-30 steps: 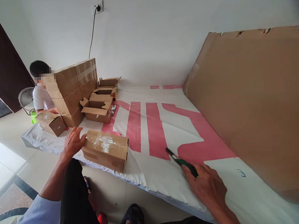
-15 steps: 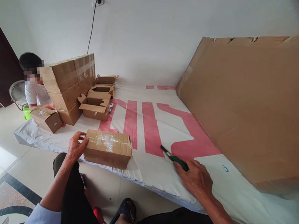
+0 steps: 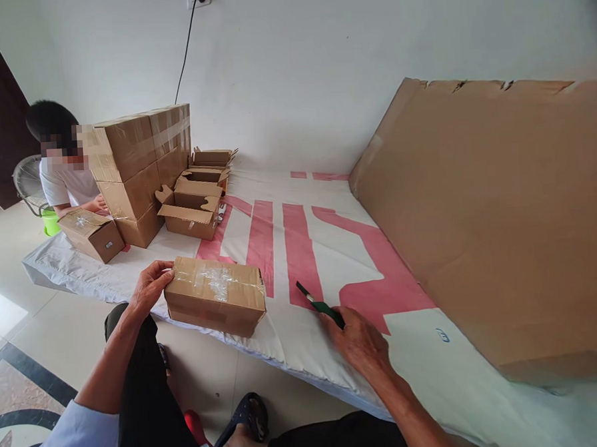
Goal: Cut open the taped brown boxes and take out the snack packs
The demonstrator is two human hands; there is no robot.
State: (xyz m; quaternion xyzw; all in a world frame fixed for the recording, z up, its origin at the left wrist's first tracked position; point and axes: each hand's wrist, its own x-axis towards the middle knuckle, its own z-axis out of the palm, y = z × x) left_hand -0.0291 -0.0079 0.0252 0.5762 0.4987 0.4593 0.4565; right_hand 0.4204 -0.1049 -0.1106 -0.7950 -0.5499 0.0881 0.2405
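Note:
A taped cardboard box [image 3: 214, 291] lies at the near edge of the cloth-covered surface, with clear tape crossed over its top. My left hand [image 3: 150, 288] grips its left end, the thumb on the upper corner and the other fingers partly hidden. To the right of the box, my right hand [image 3: 357, 337] is closed around the green handle of a utility knife [image 3: 327, 310]. The knife's dark blade points up and left toward the box, apart from it.
Stacked cardboard boxes [image 3: 132, 152] stand at the left, with another taped box [image 3: 91, 235] before them. Open cardboard boxes [image 3: 188, 219] sit beside the stack. A large cardboard sheet [image 3: 499, 233] leans at the right. Behind the stack is another person [image 3: 63, 176].
My right hand has moved left with the utility knife, closer to the taped box. My left hand stays on the box's left end.

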